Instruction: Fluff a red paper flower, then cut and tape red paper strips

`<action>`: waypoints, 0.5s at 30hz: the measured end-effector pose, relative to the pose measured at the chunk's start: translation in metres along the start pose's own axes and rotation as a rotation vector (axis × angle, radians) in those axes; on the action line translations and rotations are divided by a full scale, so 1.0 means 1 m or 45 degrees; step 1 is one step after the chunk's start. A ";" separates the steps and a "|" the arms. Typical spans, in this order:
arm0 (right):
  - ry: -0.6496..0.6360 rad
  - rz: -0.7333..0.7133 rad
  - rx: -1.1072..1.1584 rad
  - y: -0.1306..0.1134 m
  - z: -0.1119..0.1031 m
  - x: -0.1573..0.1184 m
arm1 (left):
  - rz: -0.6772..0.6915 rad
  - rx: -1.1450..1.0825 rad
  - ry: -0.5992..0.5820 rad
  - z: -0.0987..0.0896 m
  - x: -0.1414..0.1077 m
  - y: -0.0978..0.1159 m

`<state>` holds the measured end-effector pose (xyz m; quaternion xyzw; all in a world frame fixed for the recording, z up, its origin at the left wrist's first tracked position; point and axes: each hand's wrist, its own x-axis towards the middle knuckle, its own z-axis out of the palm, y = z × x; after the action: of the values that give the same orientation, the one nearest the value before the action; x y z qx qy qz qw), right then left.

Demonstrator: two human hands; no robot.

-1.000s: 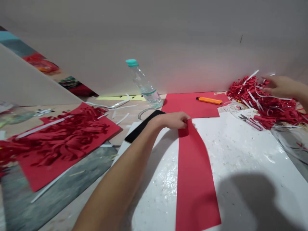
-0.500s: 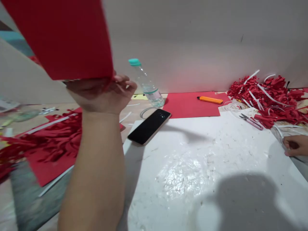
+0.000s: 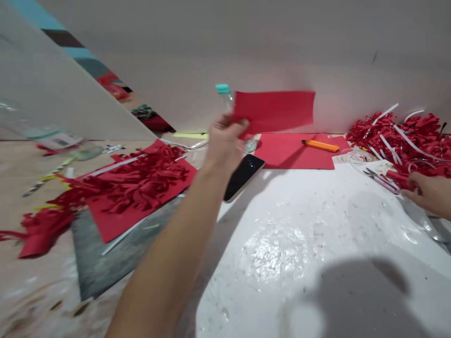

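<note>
My left hand pinches the left end of a red paper sheet, held up above the table in front of the wall. The sheet partly hides a clear bottle with a teal cap. Below the hand lies a black phone. At the right edge, my right hand is just beside the pink-handled scissors, thumb and forefinger apart with nothing seen between them. Its other fingers are hidden.
An orange cutter rests on flat red paper behind the white board. Fringed red paper lies piled at right and left. A clear bottle is at far left.
My left hand has moved right and away from me, bringing the red paper sheet down from the upper left. My right hand has moved forward toward the scissors. The view has shifted left.
</note>
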<state>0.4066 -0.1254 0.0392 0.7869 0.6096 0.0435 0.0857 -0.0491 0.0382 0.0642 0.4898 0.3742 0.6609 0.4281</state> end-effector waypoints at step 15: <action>0.260 -1.201 0.606 -0.175 -0.074 0.047 | -0.332 0.740 -1.236 -0.030 -0.033 0.002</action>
<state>0.2393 -0.0319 0.0772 0.4169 0.8952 -0.0626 -0.1445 -0.0736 0.0042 0.0481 0.7840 0.3584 0.1726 0.4766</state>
